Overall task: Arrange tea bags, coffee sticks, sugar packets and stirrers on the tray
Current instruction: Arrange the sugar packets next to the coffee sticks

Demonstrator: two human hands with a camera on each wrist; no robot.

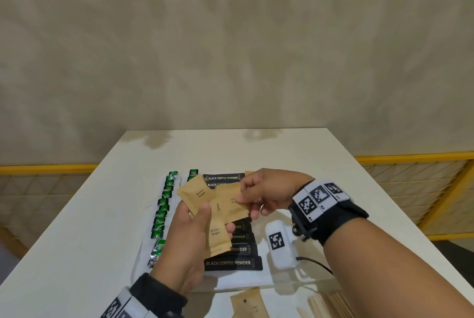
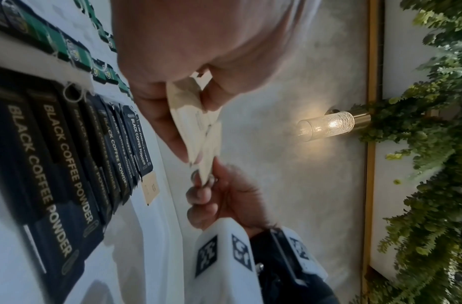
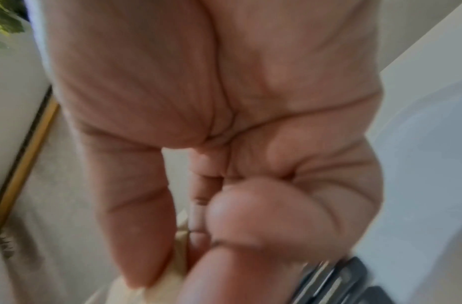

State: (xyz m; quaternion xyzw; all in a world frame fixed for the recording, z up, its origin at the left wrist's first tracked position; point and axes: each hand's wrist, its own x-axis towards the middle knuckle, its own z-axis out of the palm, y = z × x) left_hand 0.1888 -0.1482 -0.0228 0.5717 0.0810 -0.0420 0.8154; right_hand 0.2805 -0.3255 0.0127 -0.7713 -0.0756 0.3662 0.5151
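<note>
My left hand [image 1: 214, 217] grips a fan of several brown sugar packets [image 1: 198, 195] above the tray [image 1: 272, 284]. With thumb and fingers, my right hand [image 1: 243, 195] pinches the right end of the front packet [image 1: 228, 208]. The left wrist view shows the packets [image 2: 188, 115] edge-on between my left hand [image 2: 191, 131] and right hand [image 2: 209, 176]. On the tray lie a column of green tea bags [image 1: 164, 211] and a stack-like row of black coffee sticks [image 1: 232, 263]. One more sugar packet [image 2: 150, 188] lies past the far coffee stick. The right wrist view is blurred skin around a pale packet [image 3: 179, 244].
A loose brown sugar packet [image 1: 247, 305] and a bundle of wooden stirrers [image 1: 331, 305] lie on the white table [image 1: 256, 148] in front of the tray. A white wrist camera block [image 1: 278, 243] hangs under my right wrist. Yellow-framed mesh railing [image 1: 410, 179] flanks the table.
</note>
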